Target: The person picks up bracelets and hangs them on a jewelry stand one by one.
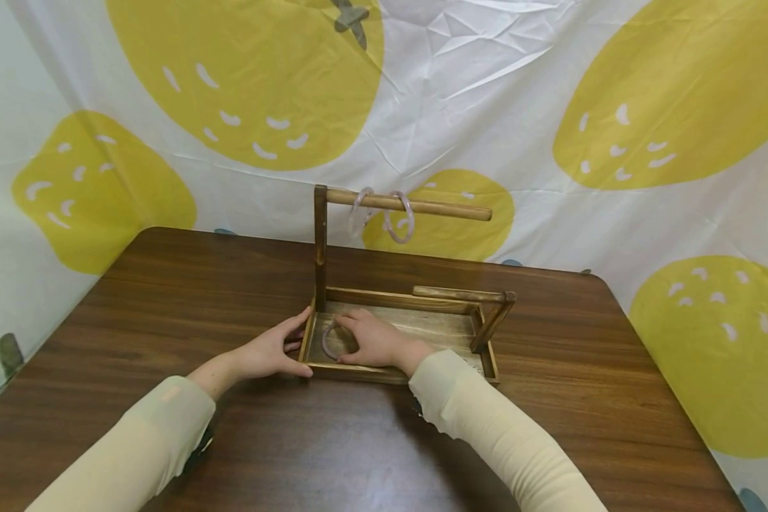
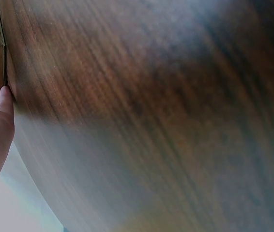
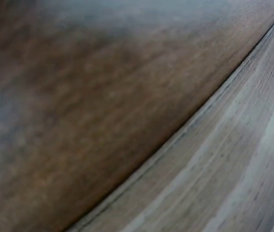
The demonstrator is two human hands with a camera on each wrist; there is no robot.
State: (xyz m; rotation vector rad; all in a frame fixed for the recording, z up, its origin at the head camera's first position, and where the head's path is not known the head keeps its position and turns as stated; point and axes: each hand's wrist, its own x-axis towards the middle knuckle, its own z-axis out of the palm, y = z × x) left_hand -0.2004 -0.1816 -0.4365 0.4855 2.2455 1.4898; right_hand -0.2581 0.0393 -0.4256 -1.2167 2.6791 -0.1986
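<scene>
A wooden jewelry stand (image 1: 403,206) has a tray base, a tall left post with a long bar, and a shorter right post with a short bar. One pale purple bangle (image 1: 325,343) is at the left end of the tray. My right hand (image 1: 374,340) reaches over the tray's front wall and holds this bangle between fingers and thumb. At the tray's left end, my left hand (image 1: 270,352) grips the short side, thumb at the front corner. The left wrist view shows a finger (image 2: 5,100) against the tray edge. Fingers are out of the right wrist view.
Two similar bangles, a left one (image 1: 353,217) and a right one (image 1: 410,220), hang from the long upper bar. The short lower bar (image 1: 454,294) stands at the right. Beneath is a dark brown table (image 1: 166,299), backed by a lemon-print cloth (image 1: 467,92).
</scene>
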